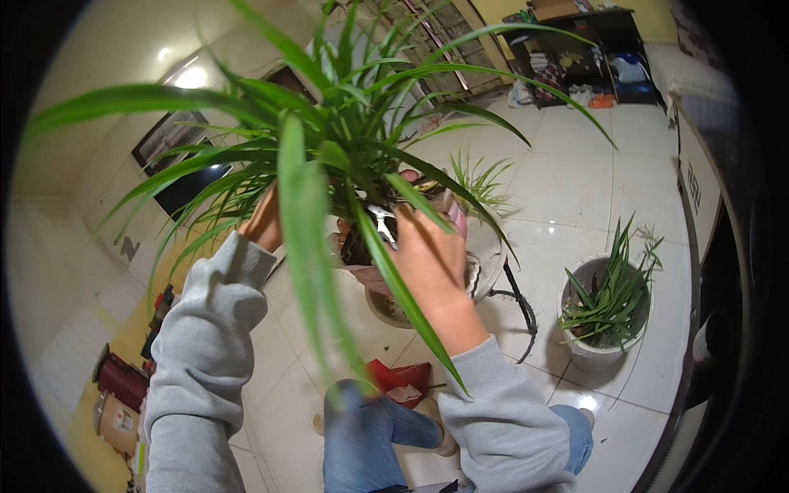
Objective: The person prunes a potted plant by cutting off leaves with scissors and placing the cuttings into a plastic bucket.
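A large spider plant (363, 117) with long green leaves fills the upper middle, rising from a pot (370, 275) that shows soil and roots. My right hand (428, 252) is closed around a metal tool (383, 225), perhaps scissors or pliers, at the base of the leaves. On the plant's other side, my left hand (265, 219) reaches in among the leaves; its fingers are hidden, so what it touches cannot be told.
A white bucket (573, 357) holding cut leaves stands on the tiled floor at right. Near it is a black curved rod (527, 311). A red bag (404, 379) lies by my legs. A smaller spider plant (478, 182) stands behind. A dark shelf unit (635, 37) is at the back.
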The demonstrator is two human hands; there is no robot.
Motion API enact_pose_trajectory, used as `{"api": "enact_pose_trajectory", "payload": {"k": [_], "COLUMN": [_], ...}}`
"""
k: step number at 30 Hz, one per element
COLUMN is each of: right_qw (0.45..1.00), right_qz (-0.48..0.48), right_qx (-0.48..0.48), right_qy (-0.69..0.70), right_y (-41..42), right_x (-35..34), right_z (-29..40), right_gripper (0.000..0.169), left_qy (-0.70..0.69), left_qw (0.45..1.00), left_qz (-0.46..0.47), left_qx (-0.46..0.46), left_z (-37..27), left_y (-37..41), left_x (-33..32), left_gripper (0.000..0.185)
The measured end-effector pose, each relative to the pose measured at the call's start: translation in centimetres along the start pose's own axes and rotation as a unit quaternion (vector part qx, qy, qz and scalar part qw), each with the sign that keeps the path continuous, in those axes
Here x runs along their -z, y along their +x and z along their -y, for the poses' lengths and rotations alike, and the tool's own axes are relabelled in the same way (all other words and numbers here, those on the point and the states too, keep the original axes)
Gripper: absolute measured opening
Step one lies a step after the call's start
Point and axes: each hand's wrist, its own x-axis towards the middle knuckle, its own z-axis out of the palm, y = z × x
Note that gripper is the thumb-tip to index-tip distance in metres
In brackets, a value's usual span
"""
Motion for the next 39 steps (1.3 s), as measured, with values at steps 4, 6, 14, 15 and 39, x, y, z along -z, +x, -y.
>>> {"api": "enact_pose_trajectory", "payload": {"k": [4, 6, 14, 15, 39], "right_qw": [0.998, 0.999, 0.986, 0.984, 0.980], "right_qz": [-0.001, 0.038, 0.159, 0.171, 0.159], "right_qx": [-0.001, 0.012, -0.043, -0.046, -0.052], "right_qy": [0.066, 0.027, -0.038, -0.037, 0.104], "right_y": [-0.2, -0.1, 1.1, 1.1, 3.4], "right_x": [1.0, 1.3, 2.0, 1.9, -0.2], "right_z": [0.5, 0.4, 2.2, 2.8, 6.4], "right_gripper": [0.042, 0.039, 0.041, 0.041, 0.035], "left_qy": [-0.119, -0.050, -0.010, 0.003, -0.114], "left_qw": [0.992, 0.994, 0.971, 0.961, 0.991], "left_qz": [0.011, 0.002, -0.131, -0.158, 0.066], "left_qx": [-0.033, -0.098, -0.199, -0.229, -0.033], "left_z": [1.8, 3.1, 3.1, 3.7, 3.1], "left_y": [0.1, -0.3, -0.5, -0.8, 2.1], "left_x": [0.2, -0.4, -1.7, -1.8, -0.6], "left_gripper": [0.024, 0.019, 0.028, 0.029, 0.021]}}
